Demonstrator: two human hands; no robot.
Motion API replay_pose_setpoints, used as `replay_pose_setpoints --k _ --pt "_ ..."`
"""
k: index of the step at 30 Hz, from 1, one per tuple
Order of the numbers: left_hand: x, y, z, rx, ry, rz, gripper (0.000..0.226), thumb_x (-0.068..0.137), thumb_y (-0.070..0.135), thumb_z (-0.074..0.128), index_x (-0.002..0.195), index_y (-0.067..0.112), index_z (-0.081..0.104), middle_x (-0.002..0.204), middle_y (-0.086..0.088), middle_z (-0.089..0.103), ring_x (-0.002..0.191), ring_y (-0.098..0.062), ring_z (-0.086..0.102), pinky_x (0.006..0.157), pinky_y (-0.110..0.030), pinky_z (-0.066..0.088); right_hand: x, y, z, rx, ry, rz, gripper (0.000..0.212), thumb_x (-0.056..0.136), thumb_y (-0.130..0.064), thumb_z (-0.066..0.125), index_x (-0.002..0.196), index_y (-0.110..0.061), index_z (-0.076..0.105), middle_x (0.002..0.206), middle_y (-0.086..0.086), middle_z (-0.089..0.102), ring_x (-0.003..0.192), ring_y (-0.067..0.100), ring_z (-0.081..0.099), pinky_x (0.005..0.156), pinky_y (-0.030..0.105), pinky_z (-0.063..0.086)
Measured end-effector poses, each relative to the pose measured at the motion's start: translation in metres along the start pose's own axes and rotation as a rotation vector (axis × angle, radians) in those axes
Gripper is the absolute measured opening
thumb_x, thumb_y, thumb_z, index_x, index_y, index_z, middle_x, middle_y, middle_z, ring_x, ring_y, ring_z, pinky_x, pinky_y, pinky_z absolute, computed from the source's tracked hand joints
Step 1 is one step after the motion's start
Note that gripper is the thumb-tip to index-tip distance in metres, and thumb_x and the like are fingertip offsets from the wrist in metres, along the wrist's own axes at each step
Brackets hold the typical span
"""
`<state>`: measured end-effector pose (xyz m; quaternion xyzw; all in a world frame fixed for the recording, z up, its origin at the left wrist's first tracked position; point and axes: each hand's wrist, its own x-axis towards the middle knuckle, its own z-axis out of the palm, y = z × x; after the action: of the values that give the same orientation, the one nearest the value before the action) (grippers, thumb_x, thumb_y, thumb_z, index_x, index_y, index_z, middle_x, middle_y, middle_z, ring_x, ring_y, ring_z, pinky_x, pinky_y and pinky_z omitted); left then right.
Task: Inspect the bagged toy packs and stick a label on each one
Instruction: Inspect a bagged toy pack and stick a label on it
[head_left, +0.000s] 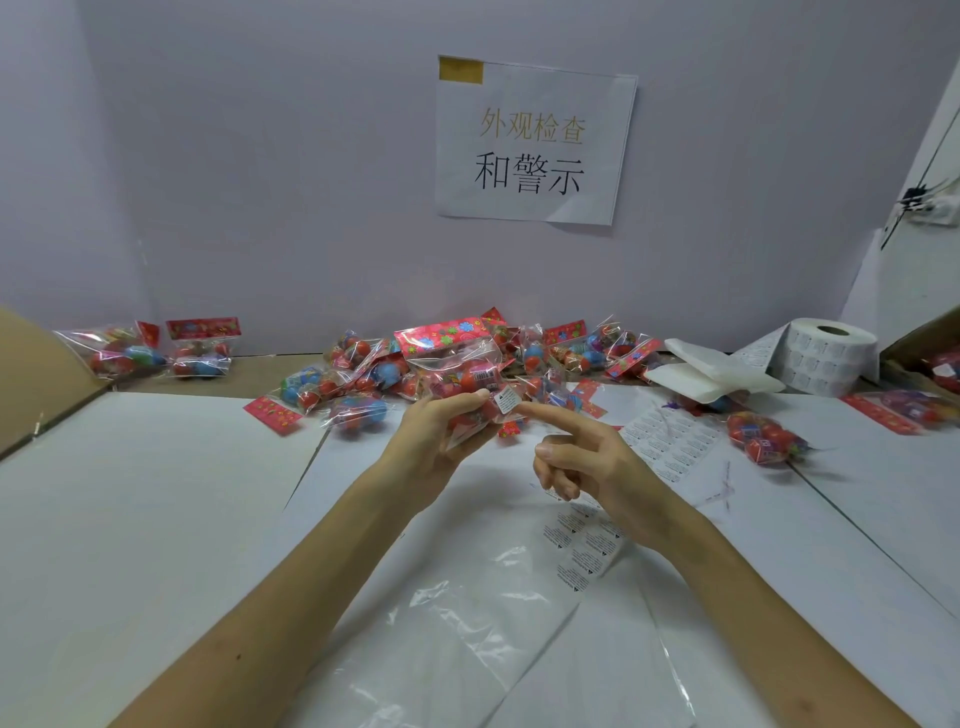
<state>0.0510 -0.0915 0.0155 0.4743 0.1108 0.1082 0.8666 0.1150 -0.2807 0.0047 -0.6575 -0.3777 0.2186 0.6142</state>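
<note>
Pack pile (363, 376) behind held pack (470, 376); label roll (826, 358) right of pile; label sheet (582, 551) before pack.

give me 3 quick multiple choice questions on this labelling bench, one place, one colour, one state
1. Where is the label roll? A far right of the table B far left C on the wall
2. Colour of the header card on the held pack? A green B red C black
3. The right hand: its index finger is A straight, tip at the white label B curled round the roll C flat on the table
Answers: 1 A, it stands at the far right. 2 B, red with flowers. 3 A, it points at the label on the pack gripped by the left hand.
</note>
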Motion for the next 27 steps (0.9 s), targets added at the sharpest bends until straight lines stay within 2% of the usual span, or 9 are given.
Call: replay_pose_setpoints --k 3,6,11,14,20,24,27 --pt "0.001 -0.001 0.000 -0.001 0.031 -0.005 0.038 0.093 0.007 0.067 0.130 -0.003 0.060 0.120 -0.018 0.072 0.116 -0.031 0.068 0.085 -0.030 0.062 0.001 0.002 0.000 -0.012 -0.025 0.004 0.040 0.089 -0.030 0.065 0.121 -0.055 0.065 0.072 0.006 0.062 0.059 0.014 0.045 0.062 0.021 0.049" --pt "0.001 -0.001 0.000 -0.004 0.064 -0.014 0.035 0.094 0.006 0.066 0.127 -0.005 0.061 0.115 -0.018 0.073 0.112 -0.030 0.069 0.079 -0.028 0.062 0.002 0.003 0.000 -0.034 -0.035 0.014 0.041 0.090 -0.031 0.064 0.122 -0.058 0.064 0.073 0.006 0.063 0.060 0.014 0.047 0.065 0.020 0.050" --pt "0.000 -0.001 0.000 -0.006 0.082 -0.026 0.036 0.095 0.007 0.066 0.127 -0.006 0.060 0.112 -0.017 0.074 0.108 -0.028 0.069 0.071 -0.024 0.061 0.002 0.002 0.000 -0.045 0.009 0.018 0.042 0.089 -0.031 0.064 0.129 -0.045 0.060 0.073 0.006 0.064 0.057 0.013 0.045 0.065 0.027 0.047" --pt "0.000 0.000 0.002 -0.018 0.077 -0.024 0.034 0.095 0.007 0.066 0.125 -0.007 0.061 0.108 -0.016 0.075 0.103 -0.026 0.070 0.071 -0.023 0.061 0.002 0.001 -0.001 -0.049 0.032 0.012 0.037 0.098 -0.019 0.062 0.129 -0.039 0.060 0.073 0.005 0.064 0.058 0.014 0.045 0.066 0.030 0.046" --pt "0.000 -0.002 0.002 -0.032 0.054 -0.015 0.028 0.096 0.007 0.063 0.119 -0.007 0.065 0.108 -0.017 0.075 0.100 -0.025 0.070 0.074 -0.024 0.062 0.004 0.003 -0.003 -0.048 0.055 0.022 0.038 0.102 -0.012 0.055 0.130 -0.037 0.060 0.073 0.005 0.065 0.062 0.015 0.048 0.062 0.025 0.048" --pt "0.004 0.002 -0.003 -0.135 0.048 0.037 0.010 0.096 0.003 0.059 0.099 -0.001 0.068 0.098 -0.013 0.074 0.094 -0.022 0.071 0.087 -0.031 0.059 0.004 0.002 -0.014 -0.036 0.199 0.028 0.036 0.101 -0.009 0.054 0.132 -0.026 0.063 0.070 0.005 0.063 0.059 0.014 0.048 0.056 0.023 0.046" --pt "0.004 0.008 -0.008 -0.061 0.013 0.069 0.013 0.097 0.006 0.058 0.104 0.001 0.068 0.102 -0.012 0.076 0.096 -0.022 0.073 0.090 -0.031 0.059 0.005 0.002 -0.023 -0.018 0.317 0.027 0.028 0.100 -0.016 0.059 0.125 -0.024 0.067 0.073 0.004 0.062 0.059 0.015 0.049 0.056 0.025 0.045"
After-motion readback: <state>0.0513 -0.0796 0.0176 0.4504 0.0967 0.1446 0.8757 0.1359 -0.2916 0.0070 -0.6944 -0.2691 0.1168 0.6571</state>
